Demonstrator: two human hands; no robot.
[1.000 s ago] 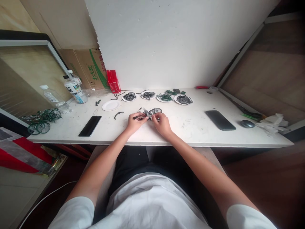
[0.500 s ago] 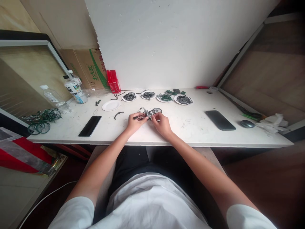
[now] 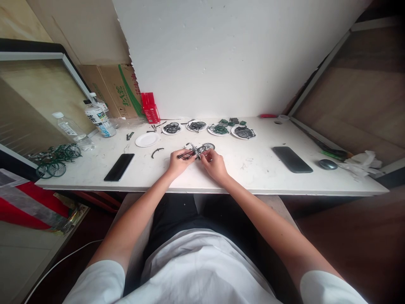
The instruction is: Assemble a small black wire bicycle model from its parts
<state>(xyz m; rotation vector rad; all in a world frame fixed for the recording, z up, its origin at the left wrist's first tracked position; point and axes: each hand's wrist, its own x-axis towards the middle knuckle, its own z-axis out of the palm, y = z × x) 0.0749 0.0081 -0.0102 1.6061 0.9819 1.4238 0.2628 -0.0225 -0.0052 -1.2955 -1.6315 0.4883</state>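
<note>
Between my hands, just above the white table, is a small black-and-silver model bicycle (image 3: 198,149); one spoked wheel points to the back right. My left hand (image 3: 180,162) grips its left end between thumb and fingers. My right hand (image 3: 214,164) pinches at the lower middle of the bicycle, and whatever small part lies in those fingertips is hidden. A curved black strip (image 3: 157,152) lies to the left of my left hand. Behind the bicycle, small plates hold dark wheels (image 3: 172,128), more black parts (image 3: 196,126), green parts (image 3: 219,128) and black frames (image 3: 244,132).
A bare white plate (image 3: 147,139) and a phone (image 3: 119,167) are on the left, with finished-looking green model bicycles (image 3: 57,158) and bottles (image 3: 100,118) beyond. On the right lie a dark phone-like slab (image 3: 292,159), a mouse (image 3: 328,164) and crumpled tissue (image 3: 363,164).
Almost nothing differs. My right hand's fingers have shifted very slightly at the bicycle; the left hand keeps its hold.
</note>
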